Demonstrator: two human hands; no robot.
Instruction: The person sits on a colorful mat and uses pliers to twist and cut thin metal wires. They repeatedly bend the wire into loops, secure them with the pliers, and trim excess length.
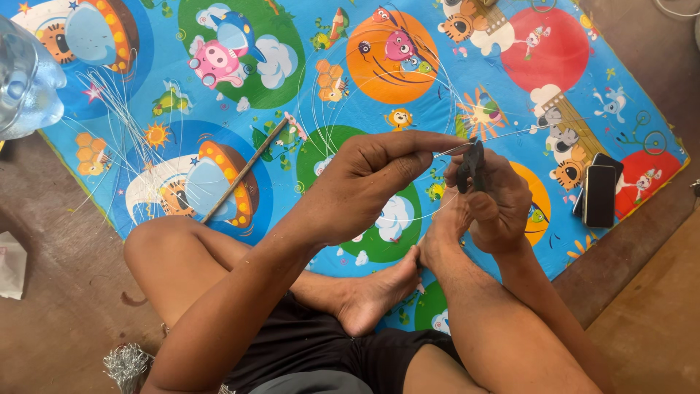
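Head view shows the left hand pinching a thin wire at the mat's centre, right hand at three o'clock clamping dark pliers on it. I reckon springy wire could slip and whip.

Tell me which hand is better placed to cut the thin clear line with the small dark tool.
The right hand. It already grips the small dark plier-like tool, whose tip sits at the thin clear line. The left hand only pinches that line taut beside the tool and holds no tool.
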